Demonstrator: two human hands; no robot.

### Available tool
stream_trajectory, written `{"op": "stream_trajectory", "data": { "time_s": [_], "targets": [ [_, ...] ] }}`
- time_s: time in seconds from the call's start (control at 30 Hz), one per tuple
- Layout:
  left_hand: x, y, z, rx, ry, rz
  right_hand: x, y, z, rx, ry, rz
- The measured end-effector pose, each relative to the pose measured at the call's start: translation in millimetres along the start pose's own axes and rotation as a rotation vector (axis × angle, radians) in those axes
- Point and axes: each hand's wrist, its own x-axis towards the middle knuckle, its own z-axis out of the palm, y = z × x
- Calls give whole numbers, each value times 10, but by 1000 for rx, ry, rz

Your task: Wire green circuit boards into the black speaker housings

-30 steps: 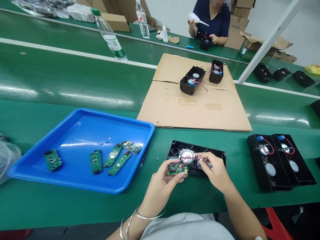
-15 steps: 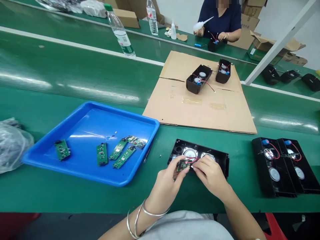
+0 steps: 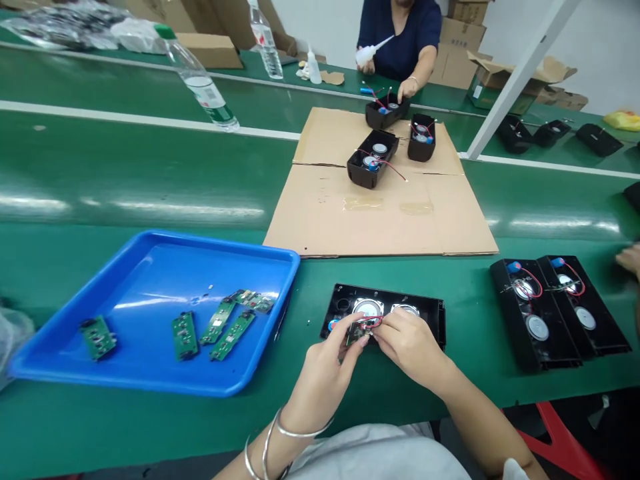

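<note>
My left hand (image 3: 327, 363) pinches a small green circuit board (image 3: 356, 331) above a black speaker housing (image 3: 430, 310). Close against it, my right hand (image 3: 411, 347) has its thumb and fingers closed at the board's edge, on the end of a red wire lead (image 3: 374, 321); the small connector there is mostly covered by the fingertips. Two round silver speakers (image 3: 369, 309) show inside the housing, which lies on the green table behind my hands. A blue part is partly visible at its left end.
A blue tray (image 3: 150, 380) with several circuit boards stands left. Two speaker housings (image 3: 520, 327) lie right. Beyond, a cardboard sheet (image 3: 380, 230) carries more housings. Across the table, a co-worker (image 3: 400, 40) holds a white dropper bottle (image 3: 369, 55). Another person's hand (image 3: 629, 259) shows far right.
The co-worker has set another housing at the far edge of the cardboard, one hand still at it. My view has shifted rightward; my hands stay together at the board and lead.
</note>
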Motion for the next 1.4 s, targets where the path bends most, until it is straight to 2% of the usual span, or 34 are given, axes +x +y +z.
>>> {"op": "stream_trajectory", "data": {
  "time_s": [0.2, 0.3, 0.5, 0.63, 0.8, 0.93, 1.23, 1.4],
  "targets": [
    [-9, 14, 8, 176, -43, 127, -6, 31, 16, -128, 17, -70],
    [27, 32, -37, 188, -103, 171, -28, 80, 30, -61, 22, -46],
    [96, 49, -114, 169, -195, 193, -54, 145, 34, 190, 40, 115],
    [85, 29, -99, 153, -193, 217, -52, 161, 57, 210, 28, 51],
    [69, -32, -70, 154, -150, 225, -52, 171, 83, 203, 5, 67],
    [91, -61, -84, 135, -182, 256, -25, 167, 37, 211, -45, 72],
    [85, -51, -75, 6, -186, 145, -27, 127, 82, 167, 14, 69],
    [47, -87, -15, -95, -101, 73, -29, 109, 84, 226, 58, 135]
  ]
}}
